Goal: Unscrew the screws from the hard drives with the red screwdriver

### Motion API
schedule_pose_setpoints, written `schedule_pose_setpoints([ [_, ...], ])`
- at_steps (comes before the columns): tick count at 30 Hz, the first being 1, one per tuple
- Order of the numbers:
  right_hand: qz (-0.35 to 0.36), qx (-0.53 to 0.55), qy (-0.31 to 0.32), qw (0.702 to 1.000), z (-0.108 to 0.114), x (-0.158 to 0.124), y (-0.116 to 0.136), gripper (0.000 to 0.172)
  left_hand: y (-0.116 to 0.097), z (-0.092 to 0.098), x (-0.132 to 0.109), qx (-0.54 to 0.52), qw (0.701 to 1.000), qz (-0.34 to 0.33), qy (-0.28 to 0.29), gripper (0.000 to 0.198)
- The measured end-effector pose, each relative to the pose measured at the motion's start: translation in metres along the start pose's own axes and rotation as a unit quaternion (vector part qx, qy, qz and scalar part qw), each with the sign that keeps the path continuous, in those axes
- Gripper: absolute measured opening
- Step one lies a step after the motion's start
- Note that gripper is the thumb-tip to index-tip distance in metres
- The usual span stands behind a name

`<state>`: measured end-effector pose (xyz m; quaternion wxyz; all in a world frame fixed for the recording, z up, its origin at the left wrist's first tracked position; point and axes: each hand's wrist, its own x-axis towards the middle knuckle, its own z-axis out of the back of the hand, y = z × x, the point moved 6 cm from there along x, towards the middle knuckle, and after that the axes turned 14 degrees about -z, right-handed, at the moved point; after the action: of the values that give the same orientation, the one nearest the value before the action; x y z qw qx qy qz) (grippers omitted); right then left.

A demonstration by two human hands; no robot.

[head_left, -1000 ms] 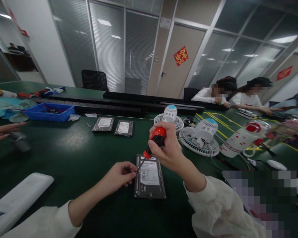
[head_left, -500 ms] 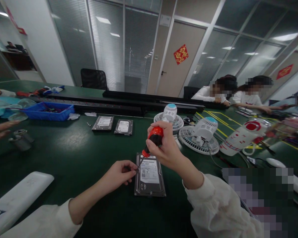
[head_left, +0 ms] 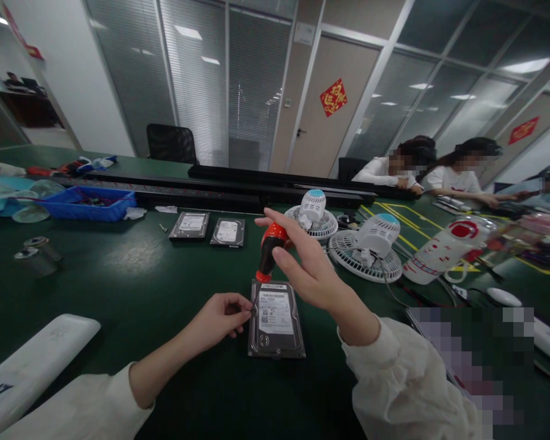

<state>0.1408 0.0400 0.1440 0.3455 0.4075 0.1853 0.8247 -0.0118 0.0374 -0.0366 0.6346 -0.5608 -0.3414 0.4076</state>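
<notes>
A hard drive [head_left: 275, 330] with a white label lies flat on the green table in front of me. A screwdriver [head_left: 269, 250] with a red and black handle stands tilted over its left edge, shaft down. My right hand [head_left: 314, 263] is at the handle, which sits between the thumb and the long fingers; these stretch out past it. At the drive's left edge, my left hand [head_left: 227, 318] is closed in a pinch around the shaft's lower end. The shaft's tip is hidden by the fingertips.
Two more hard drives, one [head_left: 189, 226] left of the other [head_left: 228, 232], lie farther back. White fans [head_left: 378, 238] and a white bottle [head_left: 440, 250] stand right. Leftward are a blue tray [head_left: 89, 208], metal cylinders [head_left: 36, 260] and a white casing [head_left: 41, 366]. People sit across the table.
The fingers of my right hand have straightened from a wrap round the handle. The handle has swung left and lower. A hand at the far left has gone out of view.
</notes>
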Motion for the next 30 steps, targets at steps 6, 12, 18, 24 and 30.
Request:
schedule_pose_setpoints([
  [6,0.053,-0.003,-0.092,0.994,0.008,0.005,0.012,0.034,-0.002,-0.001,0.001,0.000,1.000,0.000,-0.001,0.034],
  [12,0.069,-0.009,-0.090,0.993,0.002,0.006,0.016,0.028,-0.005,-0.001,0.000,-0.002,1.000,0.003,-0.002,0.039],
  [18,0.053,-0.001,-0.135,0.989,0.005,0.006,0.011,0.027,-0.003,0.000,0.000,-0.004,1.000,0.001,-0.004,0.038],
  [24,0.068,0.037,-0.043,0.996,-0.003,0.007,0.011,0.041,-0.001,0.000,-0.001,-0.007,1.000,0.001,-0.004,0.036],
  [30,0.077,0.015,-0.133,0.988,0.004,0.005,0.013,0.027,-0.002,0.001,-0.001,-0.006,1.000,0.001,-0.005,0.033],
])
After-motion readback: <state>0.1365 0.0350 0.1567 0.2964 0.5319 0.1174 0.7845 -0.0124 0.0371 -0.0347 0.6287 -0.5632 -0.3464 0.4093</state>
